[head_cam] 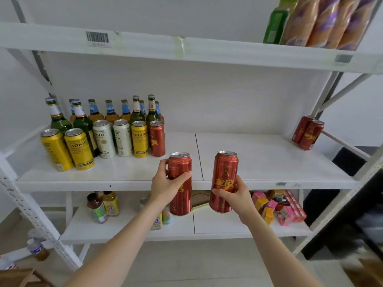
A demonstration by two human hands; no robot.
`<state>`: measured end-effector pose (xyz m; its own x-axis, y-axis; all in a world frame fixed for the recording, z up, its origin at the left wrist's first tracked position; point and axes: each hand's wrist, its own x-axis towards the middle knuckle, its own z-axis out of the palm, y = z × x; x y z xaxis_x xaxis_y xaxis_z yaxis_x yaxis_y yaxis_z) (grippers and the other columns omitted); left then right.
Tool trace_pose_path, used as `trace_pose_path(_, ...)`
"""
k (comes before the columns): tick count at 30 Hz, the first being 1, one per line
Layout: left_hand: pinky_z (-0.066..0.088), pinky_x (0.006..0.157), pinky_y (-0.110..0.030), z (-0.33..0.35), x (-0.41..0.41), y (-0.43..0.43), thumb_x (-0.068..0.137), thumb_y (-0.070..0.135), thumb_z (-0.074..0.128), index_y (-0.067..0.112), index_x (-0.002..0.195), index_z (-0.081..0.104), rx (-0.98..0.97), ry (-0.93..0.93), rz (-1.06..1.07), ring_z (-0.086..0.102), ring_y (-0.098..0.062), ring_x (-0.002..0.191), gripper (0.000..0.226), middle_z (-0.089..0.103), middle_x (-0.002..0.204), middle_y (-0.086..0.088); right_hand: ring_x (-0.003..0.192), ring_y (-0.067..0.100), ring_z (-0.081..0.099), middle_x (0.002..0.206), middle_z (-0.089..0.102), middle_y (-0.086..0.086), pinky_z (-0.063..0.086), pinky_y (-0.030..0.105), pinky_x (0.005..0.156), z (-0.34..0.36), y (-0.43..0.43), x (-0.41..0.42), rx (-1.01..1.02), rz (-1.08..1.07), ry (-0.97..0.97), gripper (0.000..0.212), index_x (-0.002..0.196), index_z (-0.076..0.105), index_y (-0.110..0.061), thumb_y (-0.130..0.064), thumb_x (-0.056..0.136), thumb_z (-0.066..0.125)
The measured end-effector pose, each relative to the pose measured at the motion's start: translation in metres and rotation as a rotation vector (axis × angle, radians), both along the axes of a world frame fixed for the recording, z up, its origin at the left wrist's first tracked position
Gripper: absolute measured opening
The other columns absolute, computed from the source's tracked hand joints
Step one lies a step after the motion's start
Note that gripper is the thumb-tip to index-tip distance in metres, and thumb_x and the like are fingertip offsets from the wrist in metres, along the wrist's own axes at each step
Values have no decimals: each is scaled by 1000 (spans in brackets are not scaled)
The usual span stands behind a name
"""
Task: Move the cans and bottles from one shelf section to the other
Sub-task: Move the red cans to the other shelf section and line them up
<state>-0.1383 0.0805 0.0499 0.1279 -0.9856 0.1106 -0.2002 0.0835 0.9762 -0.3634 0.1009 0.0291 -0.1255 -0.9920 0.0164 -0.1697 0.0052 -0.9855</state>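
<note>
Your left hand (165,186) and right hand (237,196) each grip a red can, centre frame
Keep the left can (180,204) and right can (225,168) upright; set them beside the stored cans (307,133), centre right

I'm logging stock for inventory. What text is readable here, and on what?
"SIDKR", cut off: second yellow can from left.
"SIDKR", cut off: rightmost yellow can.
"BON", cut off: left white can.
Digits on the barcode label, upper shelf edge: too small.
Gold lettering on the left red can in the left hand and right red can in the right hand: too blurred.
</note>
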Motion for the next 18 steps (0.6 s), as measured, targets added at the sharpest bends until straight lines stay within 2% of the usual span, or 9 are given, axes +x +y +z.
trace_pose_path(3,48,68,-25,1,-40,2,62,62,78,56,97,48,-9,-1,-1,65,-2,87,47,68,93,18,95,10,65,103,68,-6,49,22,67,-2,1,-41,6,-7,1,53,110,54,-34,-20,69,86)
trace_pose_path(6,52,75,-31,0,-77,-1,64,59,80,50,103,48,-8,-26,-13,66,-6,88,51,68,94,16,95,11,66,102,69,-7,49,22,68,-7,2,-77,13,-20,-5,53,107,54,-38,-22,68,87)
trace_pose_path(10,55,77,-32,-2,-121,-10,67,55,81,40,113,50,-7,-70,-52,67,-7,87,57,69,93,13,99,17,66,104,69,-3,54,36,80,-15,1,-120,34,-46,-19,56,111,55,-34,-22,66,88)
trace_pose_path(18,52,70,-27,-11,-207,-32,58,66,77,44,109,49,-12,-106,-124,65,-4,86,62,67,94,15,91,12,69,101,71,-2,53,23,70,-23,-6,-194,35,-97,-28,54,111,57,-30,-17,67,87)
